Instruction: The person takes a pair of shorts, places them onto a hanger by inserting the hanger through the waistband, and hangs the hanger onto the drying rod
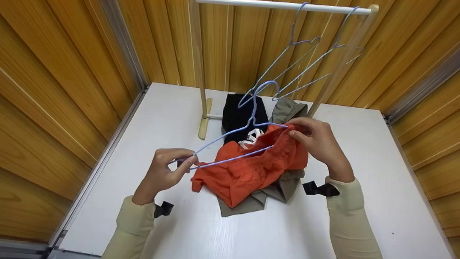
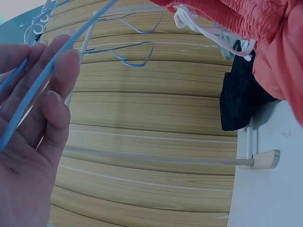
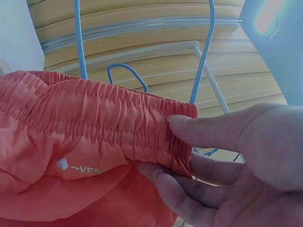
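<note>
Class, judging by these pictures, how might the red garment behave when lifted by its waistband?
The red garment will probably flop and drape, since it lies in loose folds. Its gathered waistband looks elastic, so it may stretch if pulled. The material appears thin and creased, suggesting it is fairly light.

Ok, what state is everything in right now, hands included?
left hand: pinching the held hanger
right hand: gripping the orange garment
held hanger: one end inside the orange garment
orange garment: bunched
rack hangers: hanging bare
rack: upright
black garment: partly covered
olive garment: partly covered
</note>
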Tool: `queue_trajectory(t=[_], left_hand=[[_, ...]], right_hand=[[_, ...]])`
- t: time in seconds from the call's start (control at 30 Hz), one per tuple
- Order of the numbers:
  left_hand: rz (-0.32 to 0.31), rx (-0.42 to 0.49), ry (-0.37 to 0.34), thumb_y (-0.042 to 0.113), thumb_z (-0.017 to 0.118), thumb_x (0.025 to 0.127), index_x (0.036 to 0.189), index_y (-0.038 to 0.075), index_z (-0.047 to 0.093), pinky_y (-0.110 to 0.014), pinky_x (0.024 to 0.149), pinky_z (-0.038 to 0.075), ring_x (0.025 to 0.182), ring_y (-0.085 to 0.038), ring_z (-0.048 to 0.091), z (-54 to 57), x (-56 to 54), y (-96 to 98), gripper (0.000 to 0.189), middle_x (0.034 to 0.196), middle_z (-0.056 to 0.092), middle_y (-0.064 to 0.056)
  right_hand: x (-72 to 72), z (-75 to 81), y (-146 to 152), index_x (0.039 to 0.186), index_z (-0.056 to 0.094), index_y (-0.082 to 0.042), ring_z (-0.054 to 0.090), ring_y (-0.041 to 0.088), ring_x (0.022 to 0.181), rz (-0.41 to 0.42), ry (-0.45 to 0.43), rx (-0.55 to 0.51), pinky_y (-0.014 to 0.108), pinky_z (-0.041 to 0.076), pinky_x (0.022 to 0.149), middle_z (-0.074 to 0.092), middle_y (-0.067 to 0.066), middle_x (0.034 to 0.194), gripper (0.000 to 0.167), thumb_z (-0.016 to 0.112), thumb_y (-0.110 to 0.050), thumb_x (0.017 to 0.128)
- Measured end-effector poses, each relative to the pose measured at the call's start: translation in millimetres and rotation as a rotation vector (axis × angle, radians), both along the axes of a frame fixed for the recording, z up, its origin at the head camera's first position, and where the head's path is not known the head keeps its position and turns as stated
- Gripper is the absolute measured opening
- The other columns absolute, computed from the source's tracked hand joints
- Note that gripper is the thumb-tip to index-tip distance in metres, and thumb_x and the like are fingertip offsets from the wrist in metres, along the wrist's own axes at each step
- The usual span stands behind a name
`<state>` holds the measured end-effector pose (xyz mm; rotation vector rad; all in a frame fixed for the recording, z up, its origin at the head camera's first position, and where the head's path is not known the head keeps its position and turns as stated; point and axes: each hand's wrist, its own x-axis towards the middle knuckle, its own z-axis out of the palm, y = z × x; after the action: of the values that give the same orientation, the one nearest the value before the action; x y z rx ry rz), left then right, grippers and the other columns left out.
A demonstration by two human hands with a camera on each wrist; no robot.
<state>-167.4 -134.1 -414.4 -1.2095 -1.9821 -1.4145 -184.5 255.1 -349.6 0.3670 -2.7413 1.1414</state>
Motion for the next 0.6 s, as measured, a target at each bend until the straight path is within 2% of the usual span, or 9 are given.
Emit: queue_trajectory(t=[0.17, 0.43, 0.6], left_hand=[[-0.001, -0.015, -0.024, -0.012, 0.065, 0.081, 0.093, 0.003, 0.072, -0.015, 0.056, 0.051, 0.054, -0.009, 0.059, 0.7, -0.8, 0.4, 0.02, 0.075, 0.071, -0.008], [0.013, -0.057, -0.012, -0.009, 0.067, 0.081, 0.093, 0.004, 0.072, -0.016, 0.057, 0.051, 0.057, -0.009, 0.059, -0.5, -2.0, 4.7, 0.018, 0.077, 0.072, -0.006], [0.021, -0.065, -0.004, -0.009, 0.067, 0.081, 0.093, 0.004, 0.073, -0.016, 0.057, 0.049, 0.057, -0.008, 0.056, 0.0, -2.0, 7.7, 0.018, 0.076, 0.072, -0.006]], right_hand=[[4.0, 1.4, 0, 0.113, 0.068, -0.006, 0.064, 0.019, 0.089, 0.011, 0.021, 0.01, 0.007, 0.047, 0.075, 0.07, 0.011, 0.107, 0.024, 0.068, -0.009, 0.089], [9.0, 5.5, -7, 0.112, 0.071, -0.008, 0.065, 0.01, 0.084, 0.06, 0.057, -0.012, 0.01, 0.049, 0.074, 0.071, 0.008, 0.105, 0.025, 0.071, -0.011, 0.087], [13.1, 8.6, -12, 0.113, 0.07, -0.007, 0.065, 0.015, 0.084, 0.06, 0.044, -0.02, 0.011, 0.05, 0.073, 0.071, 0.01, 0.106, 0.026, 0.07, -0.01, 0.087]])
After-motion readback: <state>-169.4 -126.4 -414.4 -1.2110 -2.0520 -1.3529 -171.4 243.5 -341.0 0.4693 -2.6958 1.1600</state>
